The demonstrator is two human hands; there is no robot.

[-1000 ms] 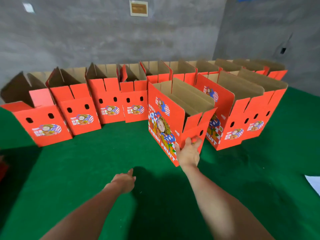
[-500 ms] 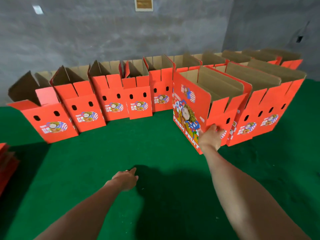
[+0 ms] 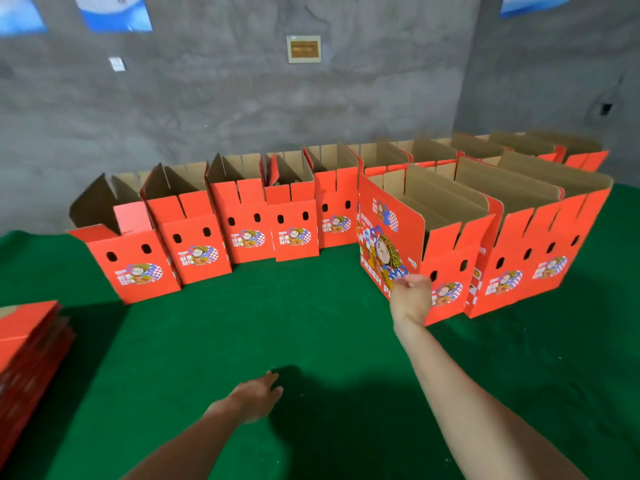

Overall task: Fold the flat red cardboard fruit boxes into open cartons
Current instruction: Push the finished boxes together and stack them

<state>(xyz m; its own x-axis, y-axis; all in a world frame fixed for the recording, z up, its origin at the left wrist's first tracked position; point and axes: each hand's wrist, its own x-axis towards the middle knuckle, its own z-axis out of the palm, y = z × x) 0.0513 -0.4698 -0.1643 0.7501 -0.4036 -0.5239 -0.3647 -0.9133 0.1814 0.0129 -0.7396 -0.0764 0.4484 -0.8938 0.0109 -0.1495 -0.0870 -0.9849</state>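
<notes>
The newest folded red carton [image 3: 388, 237], open at the top and printed "FRESH FRUIT", stands upright on the green table [image 3: 311, 323], pressed against the cartons on its right. My right hand [image 3: 411, 295] is at its lower front corner, touching it; the fingers look curled and are hidden behind the back of the hand. Low over the green surface, my left hand [image 3: 256, 396] hovers with straight fingers and holds nothing. A stack of flat red boxes [image 3: 31, 344] lies at the left edge.
A row of several folded open cartons [image 3: 194, 233] runs along the grey wall [image 3: 242, 109] from left to centre. More cartons [image 3: 533, 261] stand in rows at the right. The green cloth reaches toward me between both arms.
My right hand has pushed the carton to the right and back until it stands against the cartons on the right. The view has risen and turned left, showing the flat stack. My left hand has barely moved.
</notes>
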